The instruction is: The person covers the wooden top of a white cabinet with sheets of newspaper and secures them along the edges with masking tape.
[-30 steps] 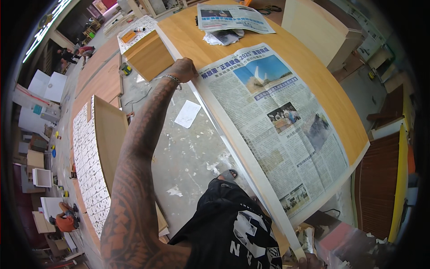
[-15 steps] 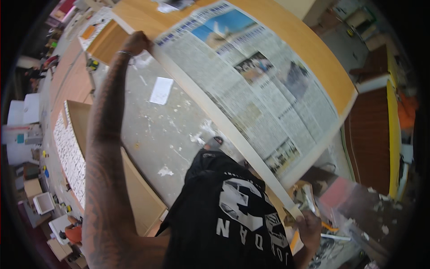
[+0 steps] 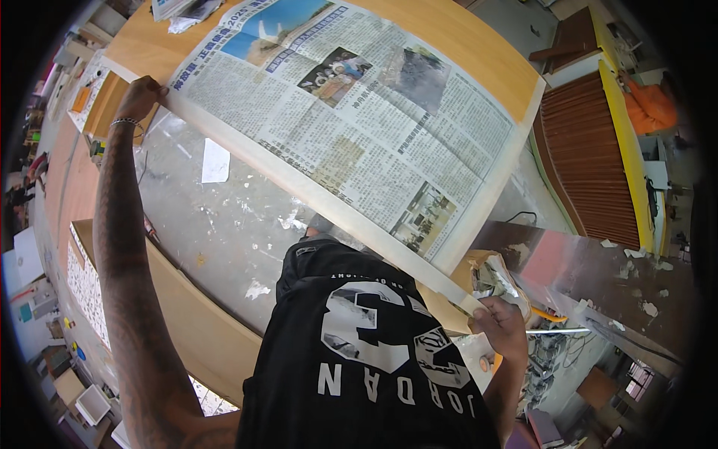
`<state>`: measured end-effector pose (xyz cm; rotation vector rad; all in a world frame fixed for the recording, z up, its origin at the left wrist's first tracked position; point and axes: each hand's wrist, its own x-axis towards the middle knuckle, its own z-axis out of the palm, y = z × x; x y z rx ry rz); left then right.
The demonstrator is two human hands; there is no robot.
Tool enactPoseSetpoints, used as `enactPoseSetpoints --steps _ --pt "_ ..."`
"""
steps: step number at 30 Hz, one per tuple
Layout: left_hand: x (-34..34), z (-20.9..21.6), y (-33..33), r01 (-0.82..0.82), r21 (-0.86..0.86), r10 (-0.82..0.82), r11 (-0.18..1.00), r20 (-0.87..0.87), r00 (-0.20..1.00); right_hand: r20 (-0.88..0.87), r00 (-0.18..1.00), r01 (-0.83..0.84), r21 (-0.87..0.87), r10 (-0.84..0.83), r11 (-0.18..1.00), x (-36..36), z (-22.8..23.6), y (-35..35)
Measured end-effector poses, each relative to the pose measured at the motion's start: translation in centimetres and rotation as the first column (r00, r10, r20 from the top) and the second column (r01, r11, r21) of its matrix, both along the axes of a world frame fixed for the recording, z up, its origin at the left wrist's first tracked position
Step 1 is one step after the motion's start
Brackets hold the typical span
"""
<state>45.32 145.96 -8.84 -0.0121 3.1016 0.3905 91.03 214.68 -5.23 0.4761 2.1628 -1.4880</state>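
Note:
A printed newspaper sheet point(image 3: 299, 127) lies flat over a yellow-brown wooden panel point(image 3: 479, 56). Along its near edge runs a long pale strip of masking tape point(image 3: 307, 198), stretched past the panel's near right corner. At the far left end my left hand point(image 3: 142, 97) has its fingers closed at the tape by the newspaper's corner. My right hand point(image 3: 499, 323), low on the right, pinches the tape's free end between thumb and fingers.
Folded papers point(image 3: 183, 13) rest on the panel's far side. A white sheet point(image 3: 215, 160) and pale scraps lie on the grey floor. Brown slatted panels with a yellow edge point(image 3: 636, 165) stand at right, near a dark scrap-strewn bench point(image 3: 598, 288). A long board point(image 3: 194, 314) is at my left.
The view has shifted, so panel, newspaper and hands appear farther left and higher. Both hands keep their hold on the tape, which stays stretched along the newspaper's edge.

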Motion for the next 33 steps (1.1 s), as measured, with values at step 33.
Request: enactPoseSetpoints --steps 33 --pt "36.5 3.2 40.2 0.702 0.217 -0.675 0.678 -0.193 0.712 0.021 1.0 0.022 -0.061 -0.021 0.998 1.5 0.1 -0.1"
